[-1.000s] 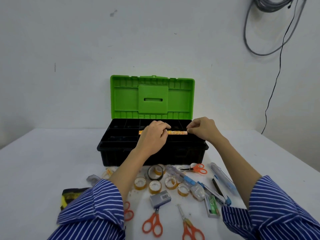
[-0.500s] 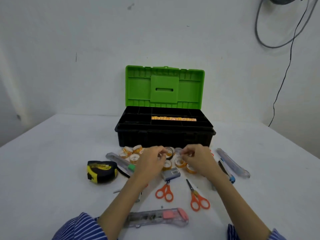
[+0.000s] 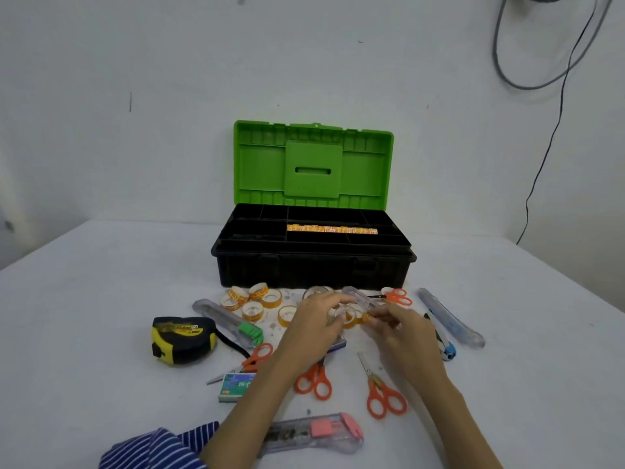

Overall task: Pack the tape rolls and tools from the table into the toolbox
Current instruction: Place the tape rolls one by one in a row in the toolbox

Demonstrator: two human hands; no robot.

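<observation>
The black toolbox stands open at the table's far side, green lid upright. A row of orange tape rolls lies in its tray. In front of it, my left hand and my right hand meet over small clear tape rolls and pinch them between the fingertips. More small tape rolls lie loose to the left of my hands.
Around my hands lie a yellow-black tape measure, several orange scissors, a pink utility knife, a green-tipped knife, a staple box and clear-blue cutters. A cable hangs down the wall at the right.
Both hands left the orange roll row in the toolbox tray and came down to the loose tape rolls on the table. They now pinch small rolls together.
</observation>
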